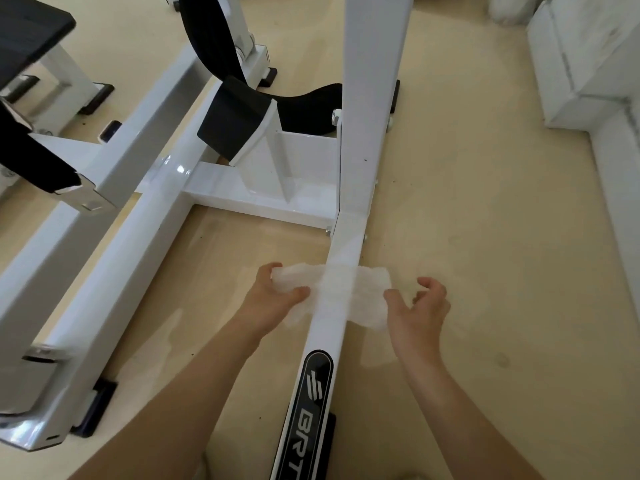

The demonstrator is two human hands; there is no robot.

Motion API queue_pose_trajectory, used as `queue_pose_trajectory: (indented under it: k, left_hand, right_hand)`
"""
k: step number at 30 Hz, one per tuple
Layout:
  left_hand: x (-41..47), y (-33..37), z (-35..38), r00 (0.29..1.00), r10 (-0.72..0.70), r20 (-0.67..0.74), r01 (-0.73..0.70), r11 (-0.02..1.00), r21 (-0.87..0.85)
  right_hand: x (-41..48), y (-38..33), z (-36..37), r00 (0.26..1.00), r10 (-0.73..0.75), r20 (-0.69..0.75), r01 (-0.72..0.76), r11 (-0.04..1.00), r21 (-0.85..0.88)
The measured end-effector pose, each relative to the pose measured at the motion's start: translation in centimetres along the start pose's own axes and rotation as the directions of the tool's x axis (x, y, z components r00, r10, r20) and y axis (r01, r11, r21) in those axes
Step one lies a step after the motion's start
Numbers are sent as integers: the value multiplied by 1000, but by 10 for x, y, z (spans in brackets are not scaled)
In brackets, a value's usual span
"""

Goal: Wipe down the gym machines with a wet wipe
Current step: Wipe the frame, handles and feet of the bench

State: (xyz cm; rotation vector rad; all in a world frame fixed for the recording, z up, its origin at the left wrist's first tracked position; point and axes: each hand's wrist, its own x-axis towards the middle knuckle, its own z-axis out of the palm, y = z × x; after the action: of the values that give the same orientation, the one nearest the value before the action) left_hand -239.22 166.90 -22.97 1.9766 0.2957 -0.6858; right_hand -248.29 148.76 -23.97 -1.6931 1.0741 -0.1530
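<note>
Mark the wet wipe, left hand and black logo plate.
wet wipe [335,296]: head view, its middle.
left hand [274,302]: head view, back of the hand.
black logo plate [307,420]: head view, at the lettering.

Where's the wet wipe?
Head view, low centre: the wet wipe drapes across the white frame bar, left hand gripping one end, right hand beside the other.

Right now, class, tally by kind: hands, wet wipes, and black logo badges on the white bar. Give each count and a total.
hands: 2 (left hand, right hand)
wet wipe: 1
black logo badge: 1
total: 4
</note>
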Motion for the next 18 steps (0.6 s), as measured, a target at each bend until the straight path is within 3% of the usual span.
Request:
queue_pose_trajectory:
  k: [2, 4, 6, 8, 11, 13, 15, 18]
  left_hand:
    - [-4, -2, 6, 951, 224, -212, -172, 956, 236]
    - [-12, 0, 12, 870, 405, -282, -288, 881, 375]
    - [-18, -1, 24, 909, 403, -108, -332, 856, 397]
    - [-23, -6, 37, 940, 317, 123, -340, 893, 296]
    - [-24, -5, 40, 957, 246, 156, -260, 963, 78]
    - [-18, -1, 37, 963, 208, 172, -207, 978, -24]
    - [-14, 4, 32, 969, 152, 196, -123, 980, -155]
    - [-11, 10, 31, 976, 108, 187, -53, 960, -275]
  right_hand:
    - [-6, -2, 6, 985, -173, 18, 173, 977, -127]
    - [-8, -9, 26, 970, -187, 157, 209, 969, -135]
    - [-9, -14, 52, 953, -125, 277, 162, 980, -114]
    - [-8, -17, 74, 959, -133, 252, 172, 975, -142]
    - [2, -20, 88, 942, -278, 189, 320, 912, -255]
    - [9, -19, 92, 887, -405, 223, 462, 795, -394]
    - [16, -20, 96, 793, -538, 286, 597, 590, -543]
    - [38, -34, 95, 630, -583, 514, 752, 294, -590]
